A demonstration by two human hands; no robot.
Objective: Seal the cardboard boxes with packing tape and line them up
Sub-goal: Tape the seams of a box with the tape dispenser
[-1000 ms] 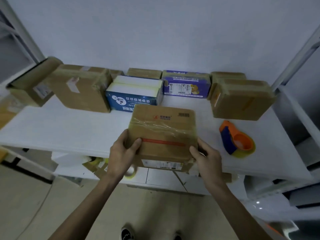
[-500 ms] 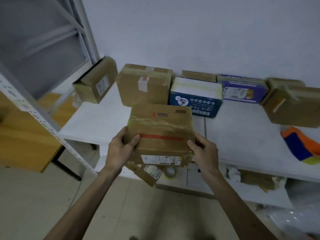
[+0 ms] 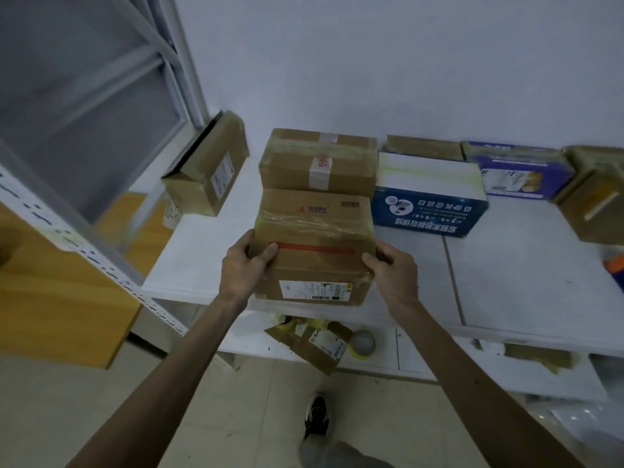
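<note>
Left hand (image 3: 243, 265) and right hand (image 3: 394, 275) grip the taped cardboard box (image 3: 312, 231) by its sides at the worktop (image 3: 523, 275) front edge, just in front of a brown box (image 3: 317, 165). White worktop surface shows on both sides of it. Red stripe, barcode, shipping label; print unreadable.

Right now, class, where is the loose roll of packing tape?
In the head view, the tape roll lies on the lower shelf, below the held cardboard box, just right of a labelled cardboard scrap.

Orange object (image 3: 615, 265), perhaps a dispenser, cut by right edge; label (image 3: 315, 291) unreadable.
</note>
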